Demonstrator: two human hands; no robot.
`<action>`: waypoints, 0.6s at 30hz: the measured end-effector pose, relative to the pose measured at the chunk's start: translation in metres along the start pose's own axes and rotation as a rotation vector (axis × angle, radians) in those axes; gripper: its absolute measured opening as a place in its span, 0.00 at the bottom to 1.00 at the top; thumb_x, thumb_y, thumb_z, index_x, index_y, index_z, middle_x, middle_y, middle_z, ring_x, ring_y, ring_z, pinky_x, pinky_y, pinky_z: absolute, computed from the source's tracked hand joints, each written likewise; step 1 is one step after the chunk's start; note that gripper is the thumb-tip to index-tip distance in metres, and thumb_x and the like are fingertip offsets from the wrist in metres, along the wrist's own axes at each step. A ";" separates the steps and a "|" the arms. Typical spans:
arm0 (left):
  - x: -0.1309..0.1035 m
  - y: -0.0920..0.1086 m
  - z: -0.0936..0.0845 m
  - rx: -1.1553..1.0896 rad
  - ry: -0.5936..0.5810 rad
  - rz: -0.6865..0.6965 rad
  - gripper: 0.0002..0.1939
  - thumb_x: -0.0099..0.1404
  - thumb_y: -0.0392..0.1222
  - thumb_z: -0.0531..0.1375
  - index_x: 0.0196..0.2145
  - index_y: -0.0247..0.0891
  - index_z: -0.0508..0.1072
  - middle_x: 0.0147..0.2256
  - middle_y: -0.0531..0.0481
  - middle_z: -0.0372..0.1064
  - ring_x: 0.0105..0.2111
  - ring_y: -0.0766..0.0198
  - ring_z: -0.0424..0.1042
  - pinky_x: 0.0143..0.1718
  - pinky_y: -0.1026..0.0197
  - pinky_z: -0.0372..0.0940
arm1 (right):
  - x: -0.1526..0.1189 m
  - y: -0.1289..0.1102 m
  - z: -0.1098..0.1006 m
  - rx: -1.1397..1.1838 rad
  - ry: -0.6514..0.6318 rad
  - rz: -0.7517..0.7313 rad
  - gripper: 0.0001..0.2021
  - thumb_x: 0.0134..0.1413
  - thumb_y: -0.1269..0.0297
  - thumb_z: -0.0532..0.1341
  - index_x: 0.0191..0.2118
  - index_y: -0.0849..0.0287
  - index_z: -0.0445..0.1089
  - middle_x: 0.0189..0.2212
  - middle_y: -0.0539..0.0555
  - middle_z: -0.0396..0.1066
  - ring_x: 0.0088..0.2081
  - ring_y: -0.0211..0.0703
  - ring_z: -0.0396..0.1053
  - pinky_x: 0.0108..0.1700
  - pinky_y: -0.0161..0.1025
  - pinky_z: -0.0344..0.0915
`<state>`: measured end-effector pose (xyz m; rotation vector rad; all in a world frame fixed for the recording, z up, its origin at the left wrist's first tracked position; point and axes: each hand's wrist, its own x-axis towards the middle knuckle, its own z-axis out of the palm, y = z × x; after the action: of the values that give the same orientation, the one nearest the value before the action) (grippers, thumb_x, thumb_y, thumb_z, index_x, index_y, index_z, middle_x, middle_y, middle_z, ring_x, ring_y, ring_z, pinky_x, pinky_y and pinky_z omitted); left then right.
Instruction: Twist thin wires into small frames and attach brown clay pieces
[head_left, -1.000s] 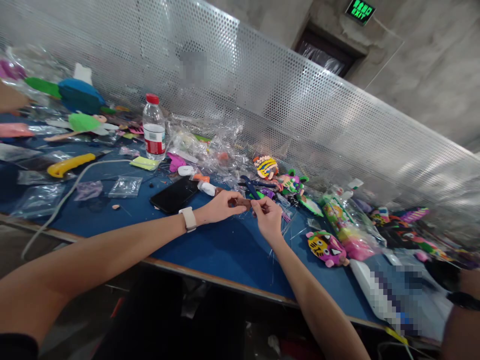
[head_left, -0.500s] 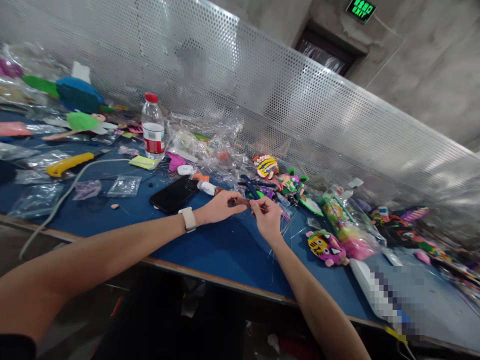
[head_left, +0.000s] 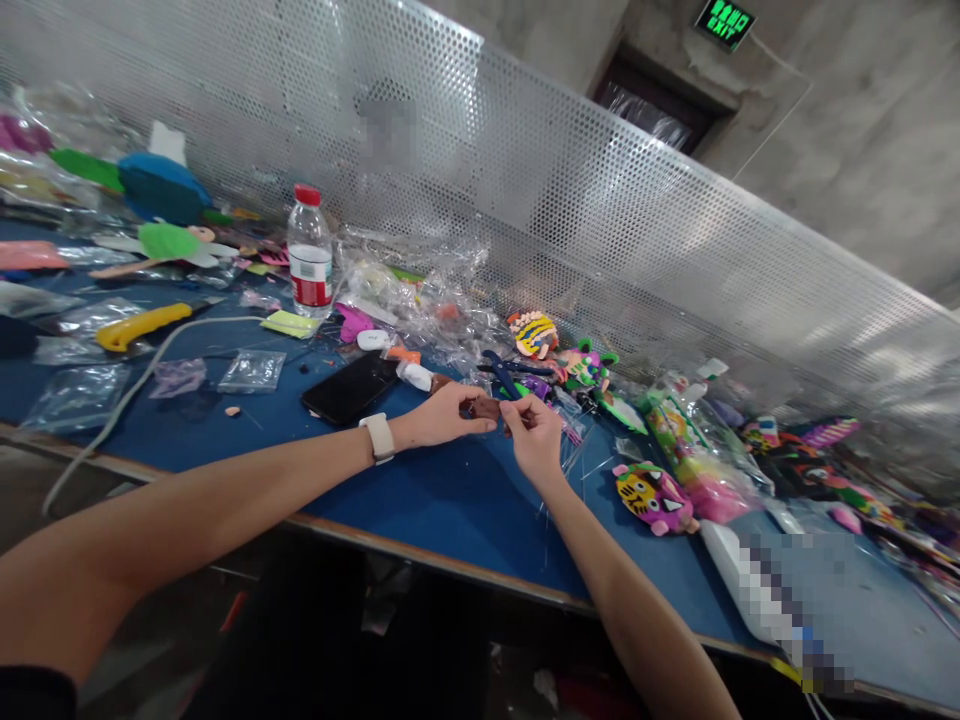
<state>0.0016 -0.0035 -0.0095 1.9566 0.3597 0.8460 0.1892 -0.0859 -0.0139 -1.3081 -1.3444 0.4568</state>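
Observation:
Over the blue tabletop (head_left: pixel 450 510), a small piece of brown modelling clay (head_left: pixel 487 408) is stretched between my two hands. My left hand (head_left: pixel 446 415), with a white watch band on the wrist, grips its left end between thumb and fingers. The right end is pinched by my right hand (head_left: pixel 536 435). Just behind the hands lie dark-handled scissors (head_left: pixel 504 372). A small white packet (head_left: pixel 415 376) and a black phone (head_left: pixel 351 388) are left of my left hand. To the right of my right hand rests a yellow and purple clay animal face (head_left: pixel 654 498).
A red-capped water bottle (head_left: pixel 309 255) stands at the back left, near a yellow-handled cutter (head_left: pixel 142 328) and a white cable (head_left: pixel 154 360). Clear plastic bags (head_left: pixel 450 290) pile against the perforated metal screen (head_left: pixel 525 180). A striped clay piece (head_left: pixel 533 334) leans there too.
The hands have barely moved; slightly more of the brown clay shows between the fingers, and it looks longer and flatter. The view has shifted a little.

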 end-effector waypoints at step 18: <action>0.000 -0.008 0.002 -0.071 -0.017 -0.054 0.20 0.71 0.58 0.67 0.34 0.36 0.77 0.28 0.49 0.76 0.28 0.62 0.73 0.31 0.60 0.67 | 0.002 -0.001 0.000 0.043 -0.014 0.016 0.29 0.56 0.30 0.71 0.29 0.54 0.72 0.20 0.48 0.68 0.22 0.41 0.65 0.26 0.40 0.65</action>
<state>0.0037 -0.0007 -0.0168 1.8796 0.3657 0.7965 0.1894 -0.0848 -0.0123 -1.2831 -1.3299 0.5045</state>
